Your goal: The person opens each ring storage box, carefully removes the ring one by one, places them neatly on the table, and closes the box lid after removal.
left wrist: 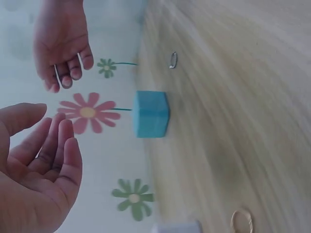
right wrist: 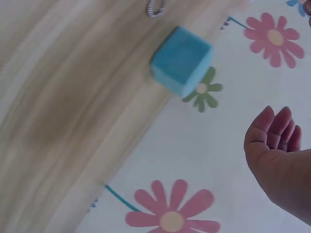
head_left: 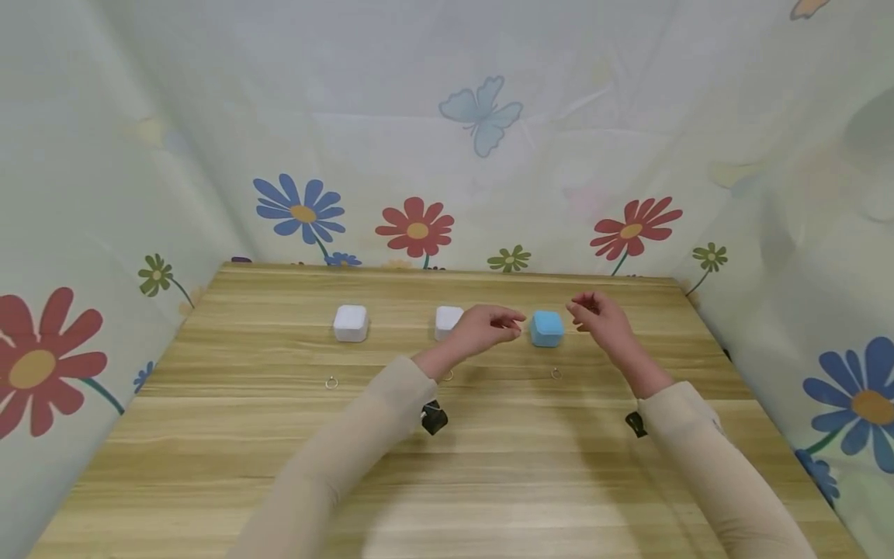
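A light blue box (head_left: pixel 547 329) with rounded corners stands on the wooden table between my two hands. On its left side is my left hand (head_left: pixel 482 328), fingers loosely bent and holding nothing, partly covering a white box (head_left: pixel 445 317). To the right of the blue box my right hand (head_left: pixel 604 322) hovers with relaxed, bent fingers, also with nothing in it. Both hands show apart from the blue box (left wrist: pixel 151 114) in the left wrist view. A small ring (head_left: pixel 556 373) lies in front of the blue box.
Another white box (head_left: pixel 351 323) stands farther left, with a ring (head_left: pixel 331 383) in front of it. One more ring (head_left: pixel 448 376) lies near the left wrist, partly hidden. A flower-patterned cloth (head_left: pixel 377 140) hangs behind the table's (head_left: pixel 503 497) back edge and along both sides.
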{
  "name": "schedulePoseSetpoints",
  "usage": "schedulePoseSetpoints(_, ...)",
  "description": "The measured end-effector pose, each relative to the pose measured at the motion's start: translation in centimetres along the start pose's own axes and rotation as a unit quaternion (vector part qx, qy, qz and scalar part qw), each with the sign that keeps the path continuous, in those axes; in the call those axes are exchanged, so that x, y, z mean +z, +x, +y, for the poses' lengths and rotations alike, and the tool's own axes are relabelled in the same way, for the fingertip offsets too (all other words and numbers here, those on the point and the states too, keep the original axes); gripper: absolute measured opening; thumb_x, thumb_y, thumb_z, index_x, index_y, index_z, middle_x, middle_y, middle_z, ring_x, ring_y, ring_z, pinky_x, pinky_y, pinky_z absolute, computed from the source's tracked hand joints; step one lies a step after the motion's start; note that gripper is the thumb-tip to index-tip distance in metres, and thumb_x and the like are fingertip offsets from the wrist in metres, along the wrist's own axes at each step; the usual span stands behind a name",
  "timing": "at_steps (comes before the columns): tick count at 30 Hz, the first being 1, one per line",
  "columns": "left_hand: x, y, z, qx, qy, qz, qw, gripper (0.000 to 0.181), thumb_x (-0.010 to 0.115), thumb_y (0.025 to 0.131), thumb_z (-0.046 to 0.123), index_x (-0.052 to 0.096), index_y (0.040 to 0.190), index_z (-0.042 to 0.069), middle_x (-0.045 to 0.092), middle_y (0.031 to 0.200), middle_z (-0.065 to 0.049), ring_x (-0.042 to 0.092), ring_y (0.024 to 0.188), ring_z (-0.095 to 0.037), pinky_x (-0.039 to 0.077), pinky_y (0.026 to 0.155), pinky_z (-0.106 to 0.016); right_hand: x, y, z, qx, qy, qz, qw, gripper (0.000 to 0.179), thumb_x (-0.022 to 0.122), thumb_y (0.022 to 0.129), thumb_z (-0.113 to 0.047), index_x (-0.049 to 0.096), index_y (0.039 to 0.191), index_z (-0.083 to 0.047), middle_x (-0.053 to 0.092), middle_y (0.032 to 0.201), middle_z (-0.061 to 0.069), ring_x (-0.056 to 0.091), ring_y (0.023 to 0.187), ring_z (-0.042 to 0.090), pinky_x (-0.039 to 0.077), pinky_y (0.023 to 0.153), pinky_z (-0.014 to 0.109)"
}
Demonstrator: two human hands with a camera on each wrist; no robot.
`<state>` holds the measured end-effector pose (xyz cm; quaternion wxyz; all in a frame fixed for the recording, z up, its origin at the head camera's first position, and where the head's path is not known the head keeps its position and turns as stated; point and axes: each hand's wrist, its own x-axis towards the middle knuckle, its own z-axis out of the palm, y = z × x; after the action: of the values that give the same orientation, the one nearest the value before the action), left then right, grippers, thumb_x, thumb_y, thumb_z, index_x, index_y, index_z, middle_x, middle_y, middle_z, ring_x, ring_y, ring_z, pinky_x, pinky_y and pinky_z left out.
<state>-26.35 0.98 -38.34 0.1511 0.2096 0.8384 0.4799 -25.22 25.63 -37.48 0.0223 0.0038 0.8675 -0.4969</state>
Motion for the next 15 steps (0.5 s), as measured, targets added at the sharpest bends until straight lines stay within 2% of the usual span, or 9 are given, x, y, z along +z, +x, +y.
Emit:
schedulePoseSetpoints(4, -1.8, -1.8, 0.2, 0.024, 0.041, -0.002, 0.9989, 0.033, 0.065, 0.100, 0.019, 0.070, 0.131, 0.010, 0.075, 0.111, -0.010, 0.065, 0.095, -0.017, 0.049, 0.076, -0.019, -0.1, -0.8, -1.5, -0.018, 0.041, 0.018, 0.9988, 0.036, 0.054, 0.105, -0.025, 0.048, 0.126, 0.003, 0.056, 0.101, -0.004, 0.054, 0.083, 0.002, 0.053, 0.078, 0.014)
schedulePoseSetpoints(7, -3.6, -3.6, 0.4, 0.035, 0.081, 0.009, 0.9961, 0.033, 0.064, 0.100, 0.022, 0.071, 0.130, 0.010, 0.074, 0.106, -0.008, 0.063, 0.091, -0.015, 0.050, 0.076, -0.021, -0.2, -1.4, -2.8, -0.057, 0.060, 0.043, 0.9957, 0.035, 0.054, 0.105, -0.022, 0.045, 0.127, 0.005, 0.052, 0.100, -0.009, 0.052, 0.083, -0.001, 0.051, 0.078, 0.012)
schedulePoseSetpoints(12, -7.1, -7.0, 1.4, 0.047, 0.136, 0.059, 0.9878, 0.038, 0.067, 0.099, 0.023, 0.066, 0.135, 0.010, 0.072, 0.100, -0.008, 0.067, 0.095, -0.021, 0.056, 0.083, -0.034, -1.0, -2.7, -5.0, -0.149, 0.052, 0.091, 0.9832, 0.038, 0.054, 0.105, -0.016, 0.042, 0.131, 0.008, 0.049, 0.107, -0.014, 0.050, 0.092, -0.005, 0.045, 0.081, 0.009)
schedulePoseSetpoints(15, -9.2, -9.2, 1.9, 0.046, 0.174, 0.099, 0.9787, 0.046, 0.068, 0.097, 0.026, 0.061, 0.140, 0.010, 0.073, 0.110, -0.011, 0.068, 0.107, -0.028, 0.057, 0.093, -0.046, -1.6, -3.5, -6.1, -0.189, 0.033, 0.115, 0.9747, 0.043, 0.057, 0.103, -0.015, 0.043, 0.136, 0.008, 0.050, 0.116, -0.010, 0.049, 0.102, -0.003, 0.041, 0.086, 0.011)
